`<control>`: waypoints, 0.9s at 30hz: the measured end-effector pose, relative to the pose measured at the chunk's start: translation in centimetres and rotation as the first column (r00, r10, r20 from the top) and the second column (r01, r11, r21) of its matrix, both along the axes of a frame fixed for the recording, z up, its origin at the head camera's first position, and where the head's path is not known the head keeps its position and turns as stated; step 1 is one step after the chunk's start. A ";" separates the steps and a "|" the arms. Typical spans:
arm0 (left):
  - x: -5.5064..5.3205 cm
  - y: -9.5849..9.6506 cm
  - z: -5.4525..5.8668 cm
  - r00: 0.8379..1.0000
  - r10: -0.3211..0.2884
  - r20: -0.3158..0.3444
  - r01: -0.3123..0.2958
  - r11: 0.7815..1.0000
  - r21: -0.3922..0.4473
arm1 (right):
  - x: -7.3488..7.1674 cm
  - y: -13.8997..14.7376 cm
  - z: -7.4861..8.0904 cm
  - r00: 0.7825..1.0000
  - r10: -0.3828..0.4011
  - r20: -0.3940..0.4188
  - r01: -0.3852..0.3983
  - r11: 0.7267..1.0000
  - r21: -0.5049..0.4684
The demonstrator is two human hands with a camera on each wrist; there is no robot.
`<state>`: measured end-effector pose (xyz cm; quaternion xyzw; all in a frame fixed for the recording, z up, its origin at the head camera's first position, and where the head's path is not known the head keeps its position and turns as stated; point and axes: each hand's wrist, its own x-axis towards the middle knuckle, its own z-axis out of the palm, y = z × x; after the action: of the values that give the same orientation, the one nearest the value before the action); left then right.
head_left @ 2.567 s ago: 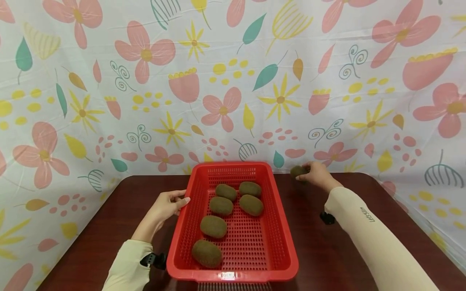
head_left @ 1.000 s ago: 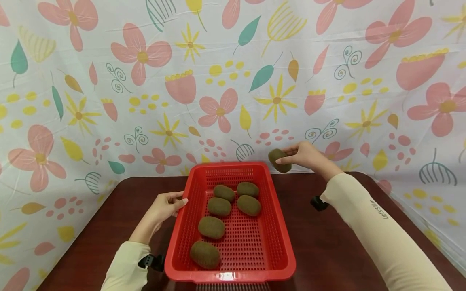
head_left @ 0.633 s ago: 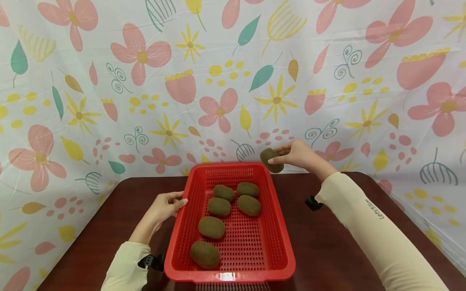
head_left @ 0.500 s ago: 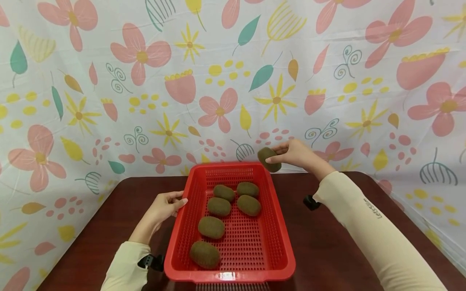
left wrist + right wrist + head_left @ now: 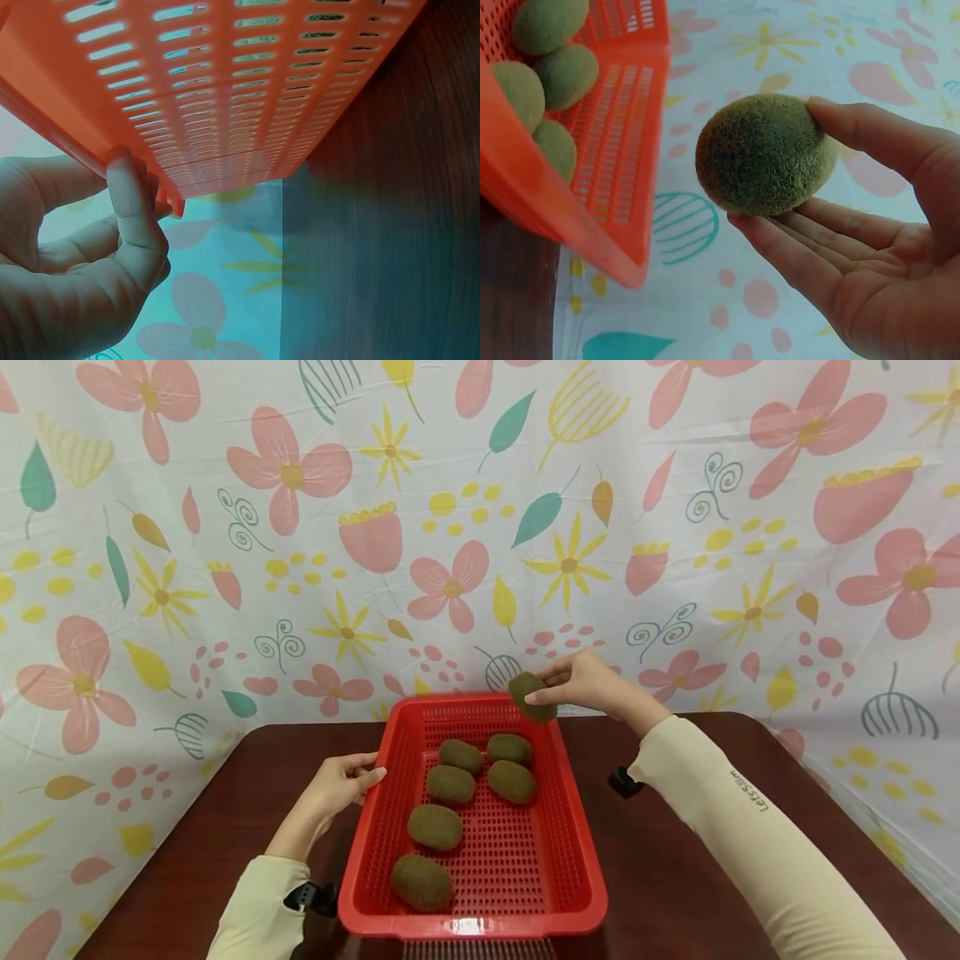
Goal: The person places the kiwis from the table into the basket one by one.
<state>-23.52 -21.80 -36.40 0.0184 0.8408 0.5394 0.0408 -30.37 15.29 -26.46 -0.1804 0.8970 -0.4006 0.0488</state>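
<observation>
My right hand [image 5: 592, 685] pinches a brown fuzzy kiwi [image 5: 531, 700] between thumb and fingers, raised over the back right corner of the red basket [image 5: 585, 868]. In the right wrist view the kiwi [image 5: 761, 157] shows whole, with the thumb on one side and fingertips on the other. Several more kiwis lie inside the basket, among them one at the front left [image 5: 422, 882] and one at the back right [image 5: 510, 749]. On the basket's left side my left hand [image 5: 337, 789] grips the rim; the left wrist view shows its thumb and fingers [image 5: 131, 195] curled round that edge.
The basket stands on a dark brown wooden table [image 5: 667, 860]. Behind the table hangs a white cloth [image 5: 450, 485] printed with flowers and leaves. Under the basket's front edge a grey ribbed strip [image 5: 480, 950] shows.
My right hand has lifted the kiwi from the table's back right and carried it left, to over the basket's back right corner. The left hand stays on the rim.
</observation>
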 end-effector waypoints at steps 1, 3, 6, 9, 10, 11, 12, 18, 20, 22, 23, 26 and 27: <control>0.0 0.0 0.0 1.000 0.000 0.001 0.000 1.000 -0.001 | 0.0 -0.2 -0.1 1.000 0.011 0.005 -0.011 1.000 -0.003; 0.0 -0.1 -0.1 1.000 -0.003 0.003 0.003 1.000 -0.003 | 0.1 -0.7 -0.3 0.999 0.038 0.019 -0.038 0.999 -0.010; 0.0 -0.1 -0.1 1.000 -0.005 0.004 0.005 1.000 -0.003 | 0.3 -1.5 -0.5 0.998 0.059 0.016 -0.059 0.998 0.019; -0.1 0.0 -0.1 1.000 -0.004 0.000 0.004 1.000 -0.004 | 0.5 -2.3 -0.8 0.997 0.078 0.011 -0.078 0.996 0.043; -0.1 0.0 -0.1 1.000 -0.002 -0.001 0.002 1.000 -0.004 | 0.5 -2.6 -0.8 0.996 0.086 0.012 -0.086 0.995 0.047; -0.1 0.0 -0.1 1.000 -0.001 -0.001 0.001 1.000 -0.004 | 0.6 -2.9 -1.0 0.995 0.097 0.017 -0.098 0.994 0.049; -0.1 0.0 -0.1 1.000 0.000 -0.001 0.000 1.000 -0.005 | 0.6 -3.1 -1.1 0.993 0.112 0.025 -0.113 0.992 0.048; -0.1 0.0 0.0 1.000 -0.001 0.003 0.001 1.000 -0.006 | 0.9 -4.5 -2.0 0.984 0.171 0.053 -0.173 0.983 0.053; -0.1 0.0 0.1 1.000 0.001 0.005 -0.001 1.000 -0.005 | 1.0 -4.9 -2.3 0.981 0.185 0.060 -0.189 0.980 0.063; -0.1 0.0 0.1 1.000 0.003 0.009 -0.003 1.000 -0.005 | 1.1 -5.3 -2.6 0.976 0.205 0.070 -0.210 0.975 0.073; -0.1 0.0 0.1 1.000 0.005 0.009 -0.005 1.000 -0.004 | 1.1 -5.4 -2.7 0.973 0.219 0.075 -0.225 0.971 0.078; 0.0 0.1 0.1 1.000 0.005 0.008 -0.005 1.000 -0.001 | 1.3 -6.0 -3.1 0.962 0.258 0.086 -0.266 0.960 0.091; 0.0 0.1 0.1 1.000 0.004 0.008 -0.004 1.000 0.000 | 1.3 -6.1 -3.3 0.957 0.274 0.093 -0.282 0.955 0.090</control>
<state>-23.54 -21.73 -36.28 0.0148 0.8407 0.5396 0.0431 -29.04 9.17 -29.74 -0.2861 0.8794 -0.3501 0.1493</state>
